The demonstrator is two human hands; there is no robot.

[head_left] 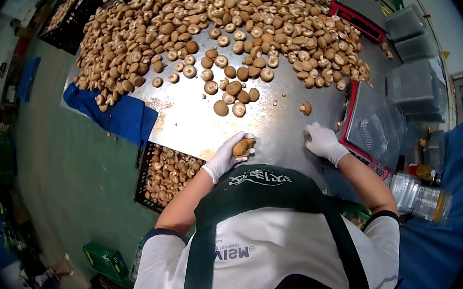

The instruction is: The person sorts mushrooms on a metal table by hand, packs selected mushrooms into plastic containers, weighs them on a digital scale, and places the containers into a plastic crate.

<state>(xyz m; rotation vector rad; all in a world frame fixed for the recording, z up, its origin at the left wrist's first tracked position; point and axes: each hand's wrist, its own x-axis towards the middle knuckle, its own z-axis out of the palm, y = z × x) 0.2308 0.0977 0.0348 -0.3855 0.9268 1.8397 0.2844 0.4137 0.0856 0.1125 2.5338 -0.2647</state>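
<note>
The gloved left hand (230, 154) was closed around brown mushrooms (242, 147), their exact count hidden by its fingers. The gloved right hand (324, 142) lay at two o'clock from the apron (256, 190), fingers curled; whether they gripped anything was impossible to tell. At twelve o'clock, the mushroom pile (217, 10) ran off the view's top edge. The left forearm partly hid the crate (144, 179) at eight o'clock; plastic film blurred the nearer scale (373, 124) at three.
</note>
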